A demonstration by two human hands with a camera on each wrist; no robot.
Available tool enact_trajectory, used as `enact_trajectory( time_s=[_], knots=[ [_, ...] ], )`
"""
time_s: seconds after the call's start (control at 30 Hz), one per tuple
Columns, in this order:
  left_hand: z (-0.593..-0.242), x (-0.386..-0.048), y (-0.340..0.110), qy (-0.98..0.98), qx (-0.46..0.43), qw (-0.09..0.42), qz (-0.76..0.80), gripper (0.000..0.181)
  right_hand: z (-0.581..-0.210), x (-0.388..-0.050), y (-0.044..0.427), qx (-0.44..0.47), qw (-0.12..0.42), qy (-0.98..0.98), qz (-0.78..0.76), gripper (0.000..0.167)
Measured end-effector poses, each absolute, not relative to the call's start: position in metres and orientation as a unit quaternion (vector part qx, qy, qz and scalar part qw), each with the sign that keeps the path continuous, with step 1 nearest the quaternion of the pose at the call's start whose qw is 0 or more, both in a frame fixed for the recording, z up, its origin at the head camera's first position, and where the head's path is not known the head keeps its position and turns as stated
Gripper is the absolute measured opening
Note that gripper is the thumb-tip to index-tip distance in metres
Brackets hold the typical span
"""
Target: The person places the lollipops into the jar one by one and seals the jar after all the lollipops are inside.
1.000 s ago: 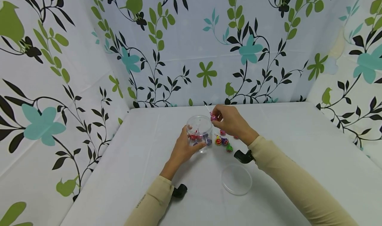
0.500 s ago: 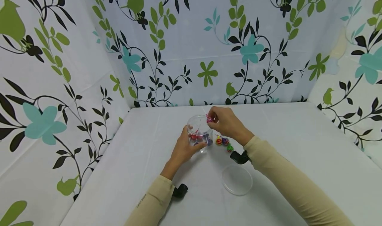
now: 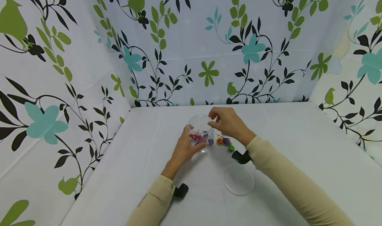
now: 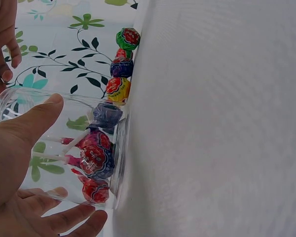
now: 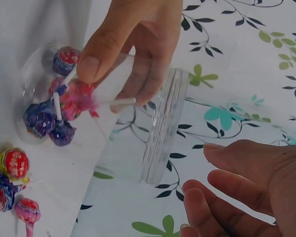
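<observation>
A clear round jar (image 3: 201,126) stands upright on the white table, its mouth uncovered. My left hand (image 3: 185,149) grips its side, thumb and fingers wrapped around the wall. Inside the jar, wrapped lollipops in pink (image 5: 78,98), purple (image 5: 39,118) and red (image 4: 95,190) lie at the bottom with white sticks pointing up. Just beyond the rim hovers my right hand (image 3: 228,124), fingers bent loosely and nothing between them. Beside the jar lie several loose lollipops, among them a yellow one (image 5: 14,164), a green one (image 4: 128,38) and a pink one (image 5: 28,210).
A clear round lid (image 3: 238,179) lies flat on the table (image 3: 134,173), in front of my right forearm. Patterned curtains (image 3: 185,53) rise behind the table and along both sides. Black wrist-camera mounts (image 3: 180,190) stick out from both sleeves.
My right hand moved left to the jar's mouth with a pink lollipop and let it go; its fingers now hold nothing. The left hand keeps its grip on the jar.
</observation>
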State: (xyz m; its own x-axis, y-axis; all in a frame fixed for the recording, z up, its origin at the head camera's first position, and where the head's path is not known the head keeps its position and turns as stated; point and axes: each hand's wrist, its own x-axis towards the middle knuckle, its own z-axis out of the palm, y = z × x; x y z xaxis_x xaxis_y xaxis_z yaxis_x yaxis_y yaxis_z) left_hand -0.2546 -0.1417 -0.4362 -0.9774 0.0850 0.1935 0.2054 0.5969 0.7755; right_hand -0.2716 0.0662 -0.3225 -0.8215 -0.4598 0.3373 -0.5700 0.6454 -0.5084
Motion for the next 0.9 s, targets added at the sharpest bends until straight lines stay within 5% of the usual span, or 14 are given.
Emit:
enact_trajectory(
  time_s=[0.5,0.9],
  knots=[
    [-0.435,-0.255,-0.143,-0.890,-0.086,0.073,-0.443,0.098,-0.348,-0.290,0.127,0.242,0.106,-0.916,0.301,0.014],
    [-0.434,-0.255,-0.140,-0.891,-0.084,0.067,-0.442,0.098,-0.382,-0.308,0.168,0.190,0.058,-0.936,0.292,0.017]
  ],
)
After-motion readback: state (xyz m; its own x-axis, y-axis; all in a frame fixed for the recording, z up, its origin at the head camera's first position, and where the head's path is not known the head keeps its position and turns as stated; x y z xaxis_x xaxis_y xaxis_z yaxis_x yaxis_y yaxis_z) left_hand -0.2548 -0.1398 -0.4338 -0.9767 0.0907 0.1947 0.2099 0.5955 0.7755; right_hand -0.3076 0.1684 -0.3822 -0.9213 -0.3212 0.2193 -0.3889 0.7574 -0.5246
